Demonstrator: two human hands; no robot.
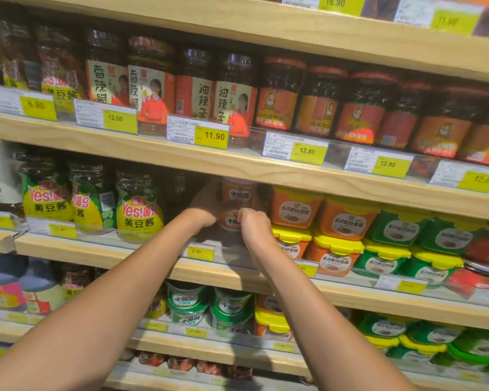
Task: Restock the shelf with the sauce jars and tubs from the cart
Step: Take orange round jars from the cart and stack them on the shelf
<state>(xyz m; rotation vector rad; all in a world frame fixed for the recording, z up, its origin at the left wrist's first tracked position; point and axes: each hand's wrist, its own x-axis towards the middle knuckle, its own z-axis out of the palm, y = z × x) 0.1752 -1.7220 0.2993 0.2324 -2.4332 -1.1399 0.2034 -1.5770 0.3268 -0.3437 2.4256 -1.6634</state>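
Two round orange tubs stand stacked in a gap on the middle shelf (pixel 158 249). The upper orange tub (pixel 239 193) sits on the lower orange tub (pixel 229 222). My left hand (pixel 209 206) reaches into the gap and wraps around the left side of the stack. My right hand (pixel 253 224) has its fingers curled on the front of the lower tub. Both forearms stretch up from the bottom of the view. The cart is out of view.
Yellow-green bean sauce jars (pixel 140 210) stand left of the gap, and stacked square orange tubs (pixel 295 210) crowd its right. A clear rail with price tags (pixel 199 252) runs along the shelf's front edge. The wooden shelf above (pixel 237 165) hangs low over the stack.
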